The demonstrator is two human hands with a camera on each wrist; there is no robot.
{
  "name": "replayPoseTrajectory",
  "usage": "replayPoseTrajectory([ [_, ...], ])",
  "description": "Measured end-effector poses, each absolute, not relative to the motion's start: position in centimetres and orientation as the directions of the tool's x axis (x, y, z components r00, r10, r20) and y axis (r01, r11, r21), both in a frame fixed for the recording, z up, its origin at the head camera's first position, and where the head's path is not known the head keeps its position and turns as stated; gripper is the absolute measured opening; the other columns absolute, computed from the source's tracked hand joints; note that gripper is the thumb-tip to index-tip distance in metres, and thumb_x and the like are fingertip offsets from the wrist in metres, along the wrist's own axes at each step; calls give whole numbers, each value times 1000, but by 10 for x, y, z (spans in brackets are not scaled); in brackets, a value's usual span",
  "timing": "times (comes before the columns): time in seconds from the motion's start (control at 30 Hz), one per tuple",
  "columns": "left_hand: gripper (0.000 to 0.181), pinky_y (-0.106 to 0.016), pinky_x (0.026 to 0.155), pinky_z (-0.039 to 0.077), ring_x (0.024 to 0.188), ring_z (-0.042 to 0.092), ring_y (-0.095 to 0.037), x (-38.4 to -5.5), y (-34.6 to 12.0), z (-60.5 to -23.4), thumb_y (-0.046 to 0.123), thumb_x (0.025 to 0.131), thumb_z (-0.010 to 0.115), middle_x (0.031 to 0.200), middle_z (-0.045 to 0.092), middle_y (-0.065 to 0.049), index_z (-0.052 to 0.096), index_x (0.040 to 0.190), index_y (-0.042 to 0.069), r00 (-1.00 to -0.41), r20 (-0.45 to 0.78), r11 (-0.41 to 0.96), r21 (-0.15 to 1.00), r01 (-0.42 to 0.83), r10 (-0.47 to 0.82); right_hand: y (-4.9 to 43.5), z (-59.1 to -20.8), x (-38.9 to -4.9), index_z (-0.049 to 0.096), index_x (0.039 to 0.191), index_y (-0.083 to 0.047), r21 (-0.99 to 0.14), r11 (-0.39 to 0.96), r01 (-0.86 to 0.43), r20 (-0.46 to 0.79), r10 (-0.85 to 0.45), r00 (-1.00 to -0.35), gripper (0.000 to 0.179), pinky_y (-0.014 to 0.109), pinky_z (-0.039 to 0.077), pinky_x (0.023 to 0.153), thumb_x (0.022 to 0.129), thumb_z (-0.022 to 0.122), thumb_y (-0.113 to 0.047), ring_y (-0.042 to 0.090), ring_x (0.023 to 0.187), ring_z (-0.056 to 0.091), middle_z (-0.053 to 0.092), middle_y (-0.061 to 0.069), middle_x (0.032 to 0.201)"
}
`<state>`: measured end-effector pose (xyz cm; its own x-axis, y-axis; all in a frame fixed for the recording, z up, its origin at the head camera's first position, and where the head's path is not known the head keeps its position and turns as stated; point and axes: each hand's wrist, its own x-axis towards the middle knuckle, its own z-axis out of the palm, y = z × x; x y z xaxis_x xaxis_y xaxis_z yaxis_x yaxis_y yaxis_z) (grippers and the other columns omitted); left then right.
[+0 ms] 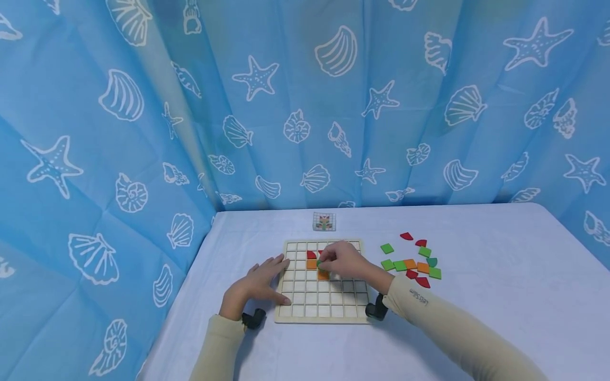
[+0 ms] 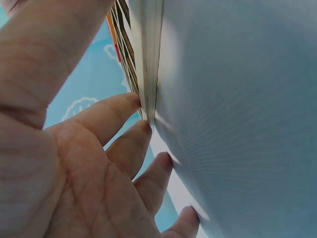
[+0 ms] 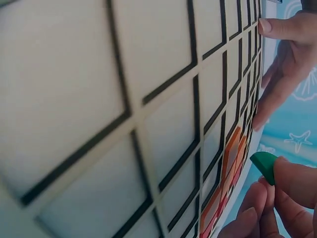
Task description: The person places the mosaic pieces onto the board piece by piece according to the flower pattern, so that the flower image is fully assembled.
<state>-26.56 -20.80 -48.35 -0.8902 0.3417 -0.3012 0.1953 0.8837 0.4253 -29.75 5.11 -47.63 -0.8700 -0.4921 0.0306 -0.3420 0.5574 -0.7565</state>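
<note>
A wooden grid board (image 1: pixel 297 320) lies on the white table. My left hand (image 1: pixel 257 282), fingers spread, rests at its left edge; in the left wrist view fingertips (image 2: pixel 132 100) touch the rim. Above the upper middle of the grid, my right hand (image 1: pixel 347 260) pinches a green fan-shaped tile (image 3: pixel 264 165) between thumb and fingers. Close to that hand, a red fan-shaped tile (image 1: pixel 311 255) and two orange square tiles, one left (image 1: pixel 311 264) and one lower (image 1: pixel 323 275), sit in the grid. A second red tile is partly covered by the right hand.
Right of the board lie loose tiles: several green squares (image 1: pixel 387 248), orange squares (image 1: pixel 423 268), red fan shapes (image 1: pixel 422 282) and a dark green one (image 1: pixel 431 262). A small pattern card (image 1: pixel 324 221) is behind the board. A blue shell-print curtain (image 1: pixel 295 159) hangs beyond the table.
</note>
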Motion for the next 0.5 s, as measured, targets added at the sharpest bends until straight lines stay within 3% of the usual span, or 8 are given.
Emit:
replayPoseTrajectory([
  [0.2,104,-61,122,10,153,15,-32,-266,-211,-484,47,73,85,166,21,-6,30,156,16,-888,-306,883,427,195,344,35,-477,-296,74,91,-9,-725,596,-346,7,-495,-869,5,25,50,64,89,72,-13,9,67,56,69,-3,79],
  [0.5,104,-61,122,9,154,14,-32,-268,-211,-486,48,74,84,166,20,-4,30,157,18,-886,-313,888,415,197,343,20,-479,-296,76,91,-11,-635,667,-389,6,-499,-866,5,30,54,72,87,75,-14,8,74,61,71,-3,82],
])
